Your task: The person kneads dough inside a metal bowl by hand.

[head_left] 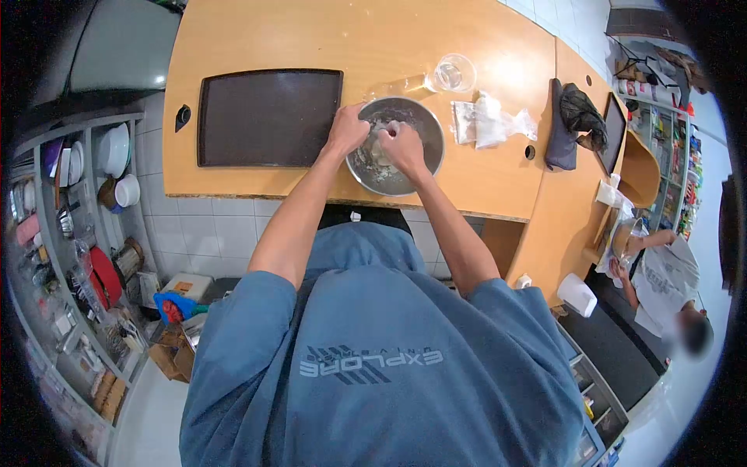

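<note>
A round metal bowl (430, 134) stands near the front edge of the wooden table. Inside it lies a pale, floury dough (379, 152), with flour smeared on the bowl's wall. My left hand (348, 131) grips the bowl's left rim, its fingers curled over the edge. Down in the bowl, my right hand (404, 149) has its fingers bent into the dough; the fingertips are partly hidden.
A dark tray (270, 118) lies left of the bowl. Behind it stands a clear plastic cup (455, 73), and white plastic bags (492, 123) rest on the right. A person (665, 272) holds something at the far right. Crowded shelves (74, 257) line the left.
</note>
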A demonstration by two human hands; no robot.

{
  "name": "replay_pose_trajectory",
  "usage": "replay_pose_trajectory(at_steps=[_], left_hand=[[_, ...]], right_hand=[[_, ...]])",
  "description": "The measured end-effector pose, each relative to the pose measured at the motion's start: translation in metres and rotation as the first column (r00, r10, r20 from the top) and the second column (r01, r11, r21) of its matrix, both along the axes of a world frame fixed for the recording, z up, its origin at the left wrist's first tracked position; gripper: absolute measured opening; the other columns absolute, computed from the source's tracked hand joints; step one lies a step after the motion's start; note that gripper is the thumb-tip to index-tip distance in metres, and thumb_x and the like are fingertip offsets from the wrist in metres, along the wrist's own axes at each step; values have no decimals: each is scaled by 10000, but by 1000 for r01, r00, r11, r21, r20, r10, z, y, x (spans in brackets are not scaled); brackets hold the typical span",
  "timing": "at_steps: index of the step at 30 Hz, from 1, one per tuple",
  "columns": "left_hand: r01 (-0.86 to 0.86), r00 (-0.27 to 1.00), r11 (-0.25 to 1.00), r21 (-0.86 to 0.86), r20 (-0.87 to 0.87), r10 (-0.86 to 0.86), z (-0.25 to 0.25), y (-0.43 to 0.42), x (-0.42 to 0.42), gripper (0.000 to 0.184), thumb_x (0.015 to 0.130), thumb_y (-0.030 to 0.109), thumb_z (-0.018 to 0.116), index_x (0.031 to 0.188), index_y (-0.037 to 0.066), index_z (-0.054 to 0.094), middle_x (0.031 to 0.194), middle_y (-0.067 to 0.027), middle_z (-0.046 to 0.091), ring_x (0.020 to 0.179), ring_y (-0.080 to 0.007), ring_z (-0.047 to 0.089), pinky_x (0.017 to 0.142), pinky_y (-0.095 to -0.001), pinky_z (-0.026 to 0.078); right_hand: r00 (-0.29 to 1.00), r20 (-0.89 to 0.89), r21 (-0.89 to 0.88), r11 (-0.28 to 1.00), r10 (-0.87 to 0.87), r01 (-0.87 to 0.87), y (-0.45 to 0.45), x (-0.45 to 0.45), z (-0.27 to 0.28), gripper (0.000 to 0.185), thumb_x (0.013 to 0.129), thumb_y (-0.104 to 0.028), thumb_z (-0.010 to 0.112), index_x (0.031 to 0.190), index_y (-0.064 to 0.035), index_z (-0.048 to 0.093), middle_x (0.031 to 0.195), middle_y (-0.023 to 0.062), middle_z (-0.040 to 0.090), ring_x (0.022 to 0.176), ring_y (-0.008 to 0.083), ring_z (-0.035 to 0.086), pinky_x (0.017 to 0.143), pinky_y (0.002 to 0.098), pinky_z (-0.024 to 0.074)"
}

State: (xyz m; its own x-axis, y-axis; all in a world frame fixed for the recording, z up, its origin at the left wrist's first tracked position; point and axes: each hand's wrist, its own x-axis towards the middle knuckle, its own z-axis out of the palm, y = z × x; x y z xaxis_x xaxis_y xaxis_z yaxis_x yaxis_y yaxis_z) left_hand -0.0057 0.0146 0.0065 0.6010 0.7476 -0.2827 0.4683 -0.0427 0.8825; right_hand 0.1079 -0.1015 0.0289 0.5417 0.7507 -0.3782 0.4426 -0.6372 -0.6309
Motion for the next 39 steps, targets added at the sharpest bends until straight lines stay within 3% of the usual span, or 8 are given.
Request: replay_pose_trajectory(at_steps=[4, 7, 10, 19, 22, 34, 37, 39], left_hand=[[-4, 1000, 1000, 25, -2, 4, -7, 0, 2, 458, 712, 22, 555, 1137, 18, 726, 1034, -272, 719, 1015, -414, 701, 920, -433, 543], [-8, 1000, 999, -35, -11, 7, -1, -1, 2, 458, 711, 26, 558, 1137, 21, 726, 1045, -278, 713, 1016, -422, 696, 920, -436, 542], [-18, 1000, 1000, -25, -4, 18, -15, -1, 0, 463, 717, 26, 552, 1146, 27, 724, 1057, -280, 708, 1027, -434, 686, 921, -440, 538], [12, 999, 1000, -12, 33, -11, -2, 2, -3, 493, 747, 15, 505, 1195, 43, 706, 1072, -273, 699, 1056, -434, 672, 937, -438, 534], [12, 999, 1000, 13, 33, -12, -8, 3, -3, 479, 750, 14, 503, 1182, 42, 708, 1062, -270, 699, 1046, -430, 676, 927, -441, 537], [-53, 998, 998, 26, 28, 52, -7, -2, -5, 430, 748, 27, 528, 1137, 22, 710, 1023, -289, 692, 1013, -463, 663, 899, -474, 540], [-37, 999, 999, 26, -8, 38, -7, -1, -4, 445, 741, 26, 534, 1150, 14, 709, 1025, -284, 704, 1010, -454, 675, 912, -470, 540], [-30, 999, 999, 39, -36, 31, -7, 0, -6, 454, 740, 27, 536, 1159, 10, 709, 1028, -280, 712, 1013, -444, 684, 924, -461, 539]], right_hand=[[975, 106, -274, 948, 196, -161, -3, -7, 3, 530, 933, -462, 543, 1005, 29, 730, 995, 235, 728, 970, 441, 689, 921, 564, 519], [902, 431, -112, 992, -9, 64, -14, -40, -4, 490, 942, -433, 544, 1065, 11, 712, 1104, 241, 697, 1087, 450, 636, 943, 613, 489], [919, 389, -115, 993, 70, -27, -16, -46, -5, 475, 950, -411, 538, 1135, -2, 693, 1179, 249, 662, 1172, 447, 585, 941, 647, 464], [935, 330, -16, 991, 129, -131, -16, -18, -34, 387, 931, -377, 557, 1029, -29, 695, 1038, 213, 685, 978, 430, 670, 820, 580, 533], [880, 460, 22, 989, 119, -145, -11, -17, -43, 355, 922, -367, 558, 977, -42, 691, 986, 203, 694, 899, 418, 692, 784, 557, 549], [966, 195, -266, 957, 167, -111, 26, -1, -11, 464, 940, -449, 553, 1011, -22, 722, 1016, 292, 713, 921, 437, 711, 819, 528, 566], [954, 117, -320, 920, 275, -226, 22, 8, -21, 528, 871, -509, 652, 1068, -24, 729, 1009, 301, 714, 946, 438, 713, 844, 519, 567], [953, 72, -183, 943, 293, -276, 9, 14, -19, 560, 809, -515, 722, 1077, -24, 730, 1002, 292, 719, 958, 435, 714, 852, 511, 570]])
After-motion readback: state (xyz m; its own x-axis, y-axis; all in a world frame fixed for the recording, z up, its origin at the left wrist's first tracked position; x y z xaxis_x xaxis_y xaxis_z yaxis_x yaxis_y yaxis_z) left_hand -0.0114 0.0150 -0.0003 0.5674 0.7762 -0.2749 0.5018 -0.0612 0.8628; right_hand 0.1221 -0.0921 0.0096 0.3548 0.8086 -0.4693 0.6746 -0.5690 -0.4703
